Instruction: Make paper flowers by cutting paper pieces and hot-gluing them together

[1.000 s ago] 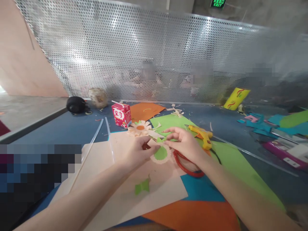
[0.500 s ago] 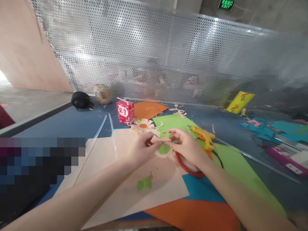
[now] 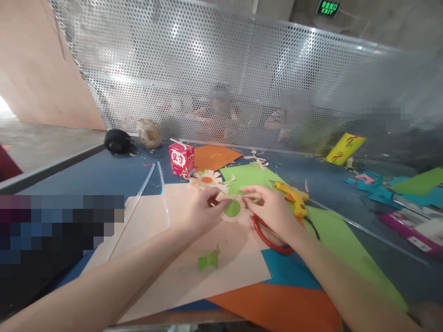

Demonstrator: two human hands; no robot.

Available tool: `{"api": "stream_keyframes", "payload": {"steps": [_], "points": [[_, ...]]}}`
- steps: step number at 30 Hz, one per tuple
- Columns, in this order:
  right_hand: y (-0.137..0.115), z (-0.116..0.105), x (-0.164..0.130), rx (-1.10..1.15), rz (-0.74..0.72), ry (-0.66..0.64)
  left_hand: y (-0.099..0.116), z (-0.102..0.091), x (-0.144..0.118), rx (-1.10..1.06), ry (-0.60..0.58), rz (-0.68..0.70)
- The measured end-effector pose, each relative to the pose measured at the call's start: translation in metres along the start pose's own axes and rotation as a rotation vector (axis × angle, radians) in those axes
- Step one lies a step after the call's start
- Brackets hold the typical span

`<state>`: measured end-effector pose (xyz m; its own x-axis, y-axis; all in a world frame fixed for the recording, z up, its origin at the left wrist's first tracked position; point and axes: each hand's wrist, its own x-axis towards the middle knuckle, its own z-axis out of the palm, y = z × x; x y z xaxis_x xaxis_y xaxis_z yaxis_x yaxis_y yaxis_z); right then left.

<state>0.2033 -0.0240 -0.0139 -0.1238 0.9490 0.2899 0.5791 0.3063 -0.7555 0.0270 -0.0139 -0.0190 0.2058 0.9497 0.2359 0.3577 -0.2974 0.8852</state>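
Observation:
A paper flower (image 3: pixel 233 209) with a round green centre and a pale, notched rim is held between my two hands, above the pale sheet (image 3: pixel 148 258). My left hand (image 3: pixel 206 210) pinches its left edge between thumb and fingers. On the opposite edge, the thumb and fingertips of my right hand (image 3: pixel 266 207) are closed. Part of the rim is hidden behind the fingers. Just beyond my hands lies another paper flower (image 3: pixel 206 179) with pale petals and an orange centre. A small cut piece of green paper (image 3: pixel 208 260) rests on the pale sheet.
Red-handled scissors (image 3: pixel 270 240) lie under my right hand, near a yellow glue gun (image 3: pixel 292 196). Behind stands a pink drink carton (image 3: pixel 182 159) with a straw. Clear glue sticks (image 3: pixel 143 182), coloured sheets and scraps cover the blue table. A perforated metal screen (image 3: pixel 194 69) rises behind.
The flower in my hands has turned, showing more of its round green centre. My right thumb has drawn back toward its right edge. At far right, a green sheet has come into view.

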Motion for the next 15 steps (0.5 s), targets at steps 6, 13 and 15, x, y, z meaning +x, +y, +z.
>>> {"api": "stream_keyframes", "payload": {"steps": [6, 13, 15], "points": [[0.005, -0.011, 0.011, 0.326, 0.073, 0.013, -0.004, -0.004, 0.005, -0.008, 0.023, -0.012], [0.017, -0.025, 0.020, 0.887, 0.279, 0.029, -0.015, -0.014, 0.012, 0.006, 0.101, -0.043], [0.017, -0.029, 0.019, 0.944, 0.291, -0.070, -0.016, -0.018, 0.013, -0.071, 0.114, -0.067]]}}
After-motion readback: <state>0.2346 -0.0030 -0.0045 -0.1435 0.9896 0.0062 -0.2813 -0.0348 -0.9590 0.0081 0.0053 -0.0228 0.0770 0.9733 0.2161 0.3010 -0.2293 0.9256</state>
